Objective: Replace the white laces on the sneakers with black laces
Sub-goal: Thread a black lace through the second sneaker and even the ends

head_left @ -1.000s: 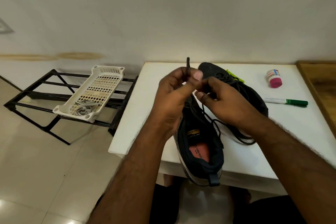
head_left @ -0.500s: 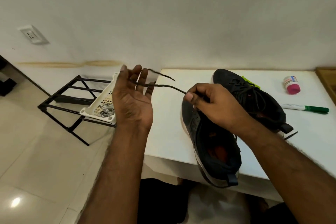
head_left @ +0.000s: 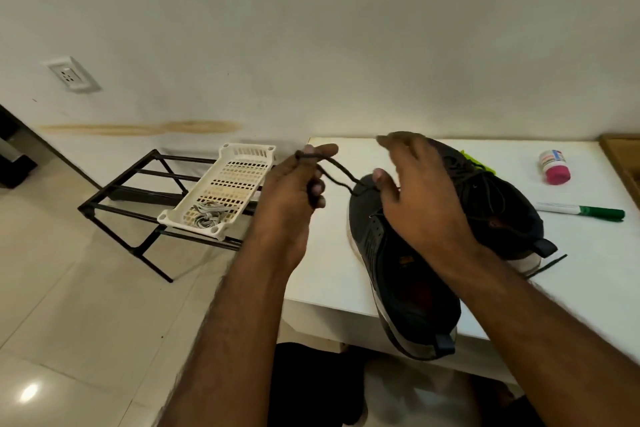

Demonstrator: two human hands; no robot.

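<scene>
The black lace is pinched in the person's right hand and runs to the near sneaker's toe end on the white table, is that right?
Not quite: the head view shows the left hand pinching the black lace, not the right hand, which hovers open over the near sneaker. The lace does run to that sneaker's toe end on the white table.

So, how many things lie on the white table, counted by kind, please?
Sneakers: 2 (near sneaker, far sneaker)
Green-capped marker: 1
Pink-capped bottle: 1
Total: 4, on the white table. A yellow-green thing behind the far sneaker is too hidden to name.
</scene>
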